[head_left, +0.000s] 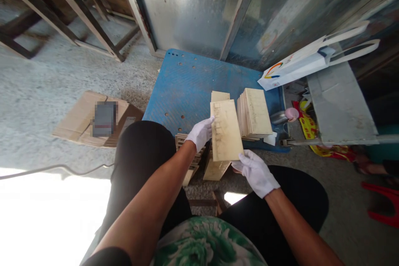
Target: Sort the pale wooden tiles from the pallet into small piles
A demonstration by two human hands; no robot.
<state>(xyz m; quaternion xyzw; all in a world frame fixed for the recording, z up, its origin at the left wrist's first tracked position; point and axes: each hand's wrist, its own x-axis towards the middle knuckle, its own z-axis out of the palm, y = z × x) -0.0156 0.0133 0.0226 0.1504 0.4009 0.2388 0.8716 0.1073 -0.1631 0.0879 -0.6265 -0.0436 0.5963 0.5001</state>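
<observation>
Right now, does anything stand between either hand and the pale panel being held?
Nothing visible except the white gloves: the left hand touches the pale panel at its left edge, the right hand at its near right corner.

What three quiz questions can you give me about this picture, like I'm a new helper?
1. Multiple choice: what colour are the gloves on the left hand and right hand?
A) red
B) white
C) black

2. True or false: both hands touch the pale board.

3. Fill in the blank: the stack of boards rests on a ____ table.

Key: 1. B; 2. True; 3. blue
</observation>
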